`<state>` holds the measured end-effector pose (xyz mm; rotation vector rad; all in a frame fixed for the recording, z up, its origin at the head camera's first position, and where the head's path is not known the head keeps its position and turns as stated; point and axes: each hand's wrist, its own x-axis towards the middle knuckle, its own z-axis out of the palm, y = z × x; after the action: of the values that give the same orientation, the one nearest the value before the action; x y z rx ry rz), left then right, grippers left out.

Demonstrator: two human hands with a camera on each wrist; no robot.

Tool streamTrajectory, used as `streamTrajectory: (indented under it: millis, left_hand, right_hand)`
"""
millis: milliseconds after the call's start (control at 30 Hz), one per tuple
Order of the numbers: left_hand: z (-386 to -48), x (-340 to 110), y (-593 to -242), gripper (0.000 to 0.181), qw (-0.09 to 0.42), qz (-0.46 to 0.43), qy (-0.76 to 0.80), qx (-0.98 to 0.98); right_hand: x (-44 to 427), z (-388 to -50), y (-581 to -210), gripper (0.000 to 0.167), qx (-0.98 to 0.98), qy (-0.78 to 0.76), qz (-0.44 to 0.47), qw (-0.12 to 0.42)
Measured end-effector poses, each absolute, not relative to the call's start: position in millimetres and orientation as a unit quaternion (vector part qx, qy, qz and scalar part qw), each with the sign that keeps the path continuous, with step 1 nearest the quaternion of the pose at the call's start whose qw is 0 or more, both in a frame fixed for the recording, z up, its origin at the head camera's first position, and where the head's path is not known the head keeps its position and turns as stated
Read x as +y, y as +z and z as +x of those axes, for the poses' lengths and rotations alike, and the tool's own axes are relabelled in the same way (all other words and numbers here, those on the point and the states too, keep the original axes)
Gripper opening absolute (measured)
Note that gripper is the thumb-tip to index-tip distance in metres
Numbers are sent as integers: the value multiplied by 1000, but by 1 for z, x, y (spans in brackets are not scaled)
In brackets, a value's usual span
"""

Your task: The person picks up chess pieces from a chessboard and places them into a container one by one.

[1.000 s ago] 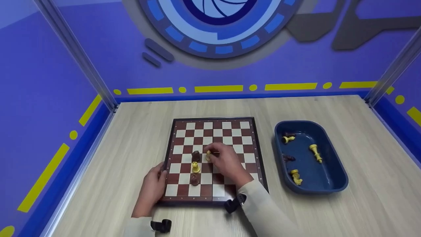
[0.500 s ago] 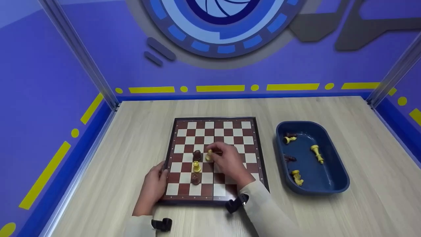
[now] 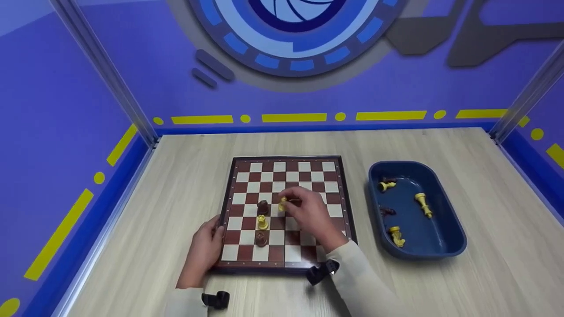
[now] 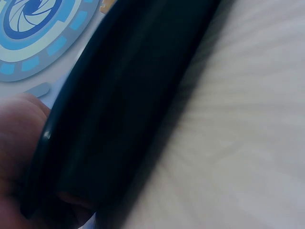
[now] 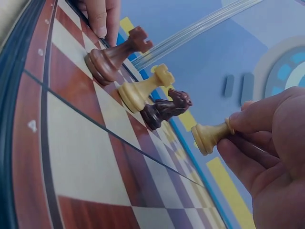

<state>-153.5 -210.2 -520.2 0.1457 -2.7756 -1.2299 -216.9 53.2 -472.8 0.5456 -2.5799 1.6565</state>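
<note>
My right hand (image 3: 308, 212) pinches a cream chess piece (image 5: 208, 137) between thumb and fingers. Its base is raised off the board in the right wrist view, and its top is hidden by the fingertips. Left of it, on the chessboard (image 3: 317, 177), a dark knight (image 5: 164, 109), a cream rook (image 5: 145, 89) and a brown rook (image 5: 114, 58) stand upright in a line. My left hand (image 3: 205, 242) holds the board's left edge near the front corner. In the left wrist view the dark board side (image 4: 119, 105) hides part of that hand.
A blue tray (image 3: 449, 220) stands right of the board. Inside lie several chess pieces, among them a cream piece (image 3: 423, 205) and a cream knight (image 3: 396, 237). Blue-purple panels (image 3: 282, 103) enclose the wooden table (image 3: 189, 176) at the back and sides.
My right hand has shifted slightly right and away from me, carrying the cream chess piece a little off the standing dark knight. The left hand stays on the board edge.
</note>
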Motion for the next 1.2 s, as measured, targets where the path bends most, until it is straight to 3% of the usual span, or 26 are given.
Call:
streamTrajectory:
  millis: [833,1200]
  left_hand:
    - [-154,-209,-521,40,46,56,-398,-915]
    - [-153,-211,-520,41,44,57,-395,-916]
  right_hand:
    - [88,-200,-463,19,-837,501,192,109]
    - [104,-199,-450,19,-834,506,189,113]
